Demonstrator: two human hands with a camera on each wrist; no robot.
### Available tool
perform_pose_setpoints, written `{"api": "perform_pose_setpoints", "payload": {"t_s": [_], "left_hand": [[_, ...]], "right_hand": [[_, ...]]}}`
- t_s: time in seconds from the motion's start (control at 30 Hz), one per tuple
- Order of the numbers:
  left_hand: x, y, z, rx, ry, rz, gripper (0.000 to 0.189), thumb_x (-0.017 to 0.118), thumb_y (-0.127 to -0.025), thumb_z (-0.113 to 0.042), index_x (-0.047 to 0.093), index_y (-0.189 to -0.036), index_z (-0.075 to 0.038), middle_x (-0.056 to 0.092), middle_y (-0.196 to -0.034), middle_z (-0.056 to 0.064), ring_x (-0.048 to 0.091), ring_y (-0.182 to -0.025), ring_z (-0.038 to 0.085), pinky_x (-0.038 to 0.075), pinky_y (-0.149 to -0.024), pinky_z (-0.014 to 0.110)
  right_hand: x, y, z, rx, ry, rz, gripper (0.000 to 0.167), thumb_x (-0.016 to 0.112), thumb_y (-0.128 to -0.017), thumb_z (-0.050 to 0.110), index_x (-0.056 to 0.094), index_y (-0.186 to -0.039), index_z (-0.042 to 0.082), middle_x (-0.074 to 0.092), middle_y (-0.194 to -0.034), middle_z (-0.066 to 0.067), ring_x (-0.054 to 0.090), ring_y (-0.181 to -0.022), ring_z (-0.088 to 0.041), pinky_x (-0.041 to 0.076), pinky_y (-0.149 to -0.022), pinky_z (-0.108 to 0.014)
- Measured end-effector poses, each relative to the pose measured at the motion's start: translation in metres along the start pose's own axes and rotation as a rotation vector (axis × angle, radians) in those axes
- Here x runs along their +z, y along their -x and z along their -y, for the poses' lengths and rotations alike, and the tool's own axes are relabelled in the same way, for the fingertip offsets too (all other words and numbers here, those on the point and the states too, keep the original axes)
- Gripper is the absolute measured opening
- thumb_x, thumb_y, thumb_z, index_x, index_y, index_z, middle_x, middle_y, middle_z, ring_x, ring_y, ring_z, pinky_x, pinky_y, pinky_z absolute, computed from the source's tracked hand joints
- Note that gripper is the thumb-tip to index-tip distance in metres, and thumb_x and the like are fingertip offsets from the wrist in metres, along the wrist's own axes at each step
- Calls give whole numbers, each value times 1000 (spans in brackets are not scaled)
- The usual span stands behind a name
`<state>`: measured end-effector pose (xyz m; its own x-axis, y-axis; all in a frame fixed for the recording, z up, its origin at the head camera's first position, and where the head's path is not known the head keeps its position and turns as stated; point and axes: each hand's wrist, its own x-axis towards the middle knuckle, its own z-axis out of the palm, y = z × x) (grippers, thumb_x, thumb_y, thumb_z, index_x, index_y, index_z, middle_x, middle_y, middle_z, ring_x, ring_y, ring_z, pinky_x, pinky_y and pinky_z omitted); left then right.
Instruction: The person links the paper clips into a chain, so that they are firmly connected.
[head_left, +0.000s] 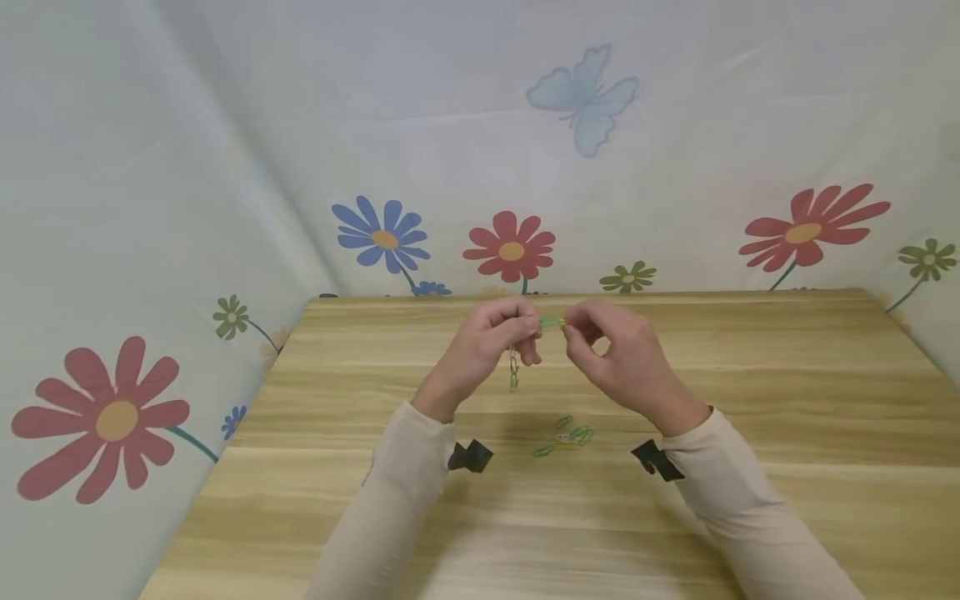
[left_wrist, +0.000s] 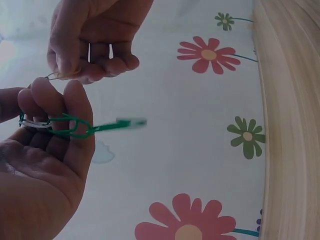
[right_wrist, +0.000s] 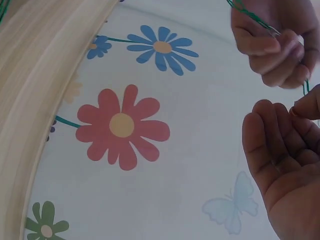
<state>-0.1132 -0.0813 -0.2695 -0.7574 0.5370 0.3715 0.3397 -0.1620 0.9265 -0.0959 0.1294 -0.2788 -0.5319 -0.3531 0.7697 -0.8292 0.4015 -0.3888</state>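
Linking seems in hand: the left hand (head_left: 487,340) grips the chain (left_wrist: 86,131), the right hand (head_left: 624,354) pinches a yellow clip (head_left: 562,322); threading wants steady alignment.

A pale flowered backdrop (head_left: 420,75) with a light-blue butterfly (head_left: 588,102) fills the head view's top, a wooden table (head_left: 825,417) its lower centre.

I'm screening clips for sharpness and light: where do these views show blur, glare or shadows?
Head view: soft shadows darken the striped wooden table; left wrist view: blur smears the loose end of the green-and-white wire paper-clip chain, and the left edge glares; right wrist view: the bare right hand looks dim against the pale, flower-printed sheet.
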Motion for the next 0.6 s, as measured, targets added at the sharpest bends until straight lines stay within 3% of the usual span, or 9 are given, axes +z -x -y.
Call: {"api": "perform_pose_setpoints", "payload": {"t_s": [0.17,0.3,0.4,0.6], "left_hand": [[-5,2,-2,-16,-26,9,21,53,-101,-13,58,-84,-1,53,-70,9,57,-62,24,55,-67,35],[-6,2,-3,-42,-17,30,22,53,-102,-12,61,-88,2,54,-70,10,57,-62,23,57,-69,36],[-6,2,-2,-65,-8,55,26,51,-104,-13,63,-95,7,57,-71,10,57,-64,23,57,-70,36],[-3,1,5,-107,-2,134,40,48,-107,-25,63,-109,13,63,-81,12,61,-73,23,58,-72,36]], "right_hand": [[-10,-3,6,165,-141,10,9,63,-91,-7,63,-93,2,62,-79,3,61,-67,-11,53,-64,-22],[-16,-4,11,234,-240,-16,6,59,-94,-7,62,-96,-2,61,-79,-2,64,-66,-15,55,-65,-20],[-18,-5,14,257,-281,-29,6,58,-94,-7,62,-97,-4,62,-80,-4,65,-66,-17,56,-66,-21],[-18,-4,17,249,-263,4,7,61,-94,-7,64,-98,-2,62,-81,-3,64,-65,-17,54,-61,-22]]}}
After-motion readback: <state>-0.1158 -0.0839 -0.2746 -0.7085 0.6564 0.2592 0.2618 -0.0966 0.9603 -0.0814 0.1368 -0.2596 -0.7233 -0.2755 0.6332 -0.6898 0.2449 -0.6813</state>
